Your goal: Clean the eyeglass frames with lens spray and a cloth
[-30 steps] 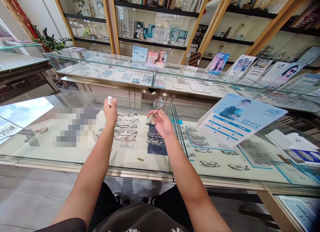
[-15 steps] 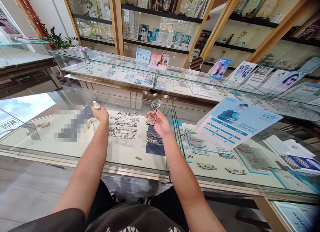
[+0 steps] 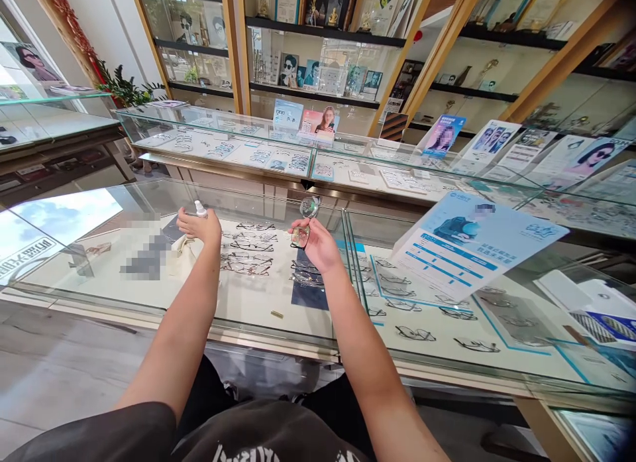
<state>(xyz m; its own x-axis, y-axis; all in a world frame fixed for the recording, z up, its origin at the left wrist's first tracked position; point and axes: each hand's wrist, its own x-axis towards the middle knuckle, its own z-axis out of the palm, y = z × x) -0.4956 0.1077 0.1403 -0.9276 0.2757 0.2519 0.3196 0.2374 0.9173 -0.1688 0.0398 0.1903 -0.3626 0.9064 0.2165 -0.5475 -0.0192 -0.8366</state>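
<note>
Two hands over the glass counter: spray bottle in the left, spectacles in the right.

Left of centre, the left hand (image 3: 201, 227) is curled shut around a small white-topped spray bottle (image 3: 200, 209), held low, just above the glass counter (image 3: 248, 316). At centre, the right hand (image 3: 318, 246) pinches a pair of spectacles (image 3: 303, 227) between thumb and fingertips, with the lenses raised and tilted and the other fingers loosely bent. This looks like the lens-cleaning step, with the bottle close to being parked. A next move would call for freeing the left hand and finding something soft to wipe with, while the right keeps its pinch on the frame and off the lenses. A pale cloth-like patch (image 3: 187, 248) shows just below the left hand, but I cannot tell whether it lies on the glass or under it.
</note>
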